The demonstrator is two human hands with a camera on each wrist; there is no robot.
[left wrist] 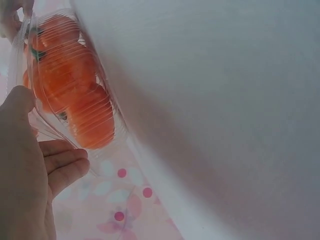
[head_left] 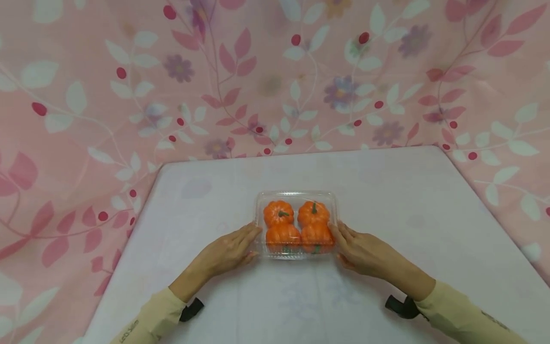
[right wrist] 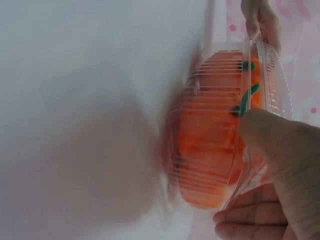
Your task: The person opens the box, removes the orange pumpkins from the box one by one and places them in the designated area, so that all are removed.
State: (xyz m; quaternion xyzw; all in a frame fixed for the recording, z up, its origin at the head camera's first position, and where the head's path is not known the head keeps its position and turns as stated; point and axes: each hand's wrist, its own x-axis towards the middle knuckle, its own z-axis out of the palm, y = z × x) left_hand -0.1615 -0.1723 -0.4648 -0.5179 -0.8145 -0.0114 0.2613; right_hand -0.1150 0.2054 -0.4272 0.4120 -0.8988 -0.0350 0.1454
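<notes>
A clear plastic clamshell container sits near the middle of the table, its lid over the box. Through the plastic show several small orange pumpkins with green stems, packed side by side. My left hand grips the left side of the container; in the left wrist view its thumb lies at the rim and its fingers are below it. On the opposite side my right hand holds the container the same way, thumb on the rim and fingers under it.
The table has a pale, faintly patterned cover. Behind it and along its sides hangs a pink floral cloth. A dark wrist-worn device juts out under the right sleeve, and another under the left.
</notes>
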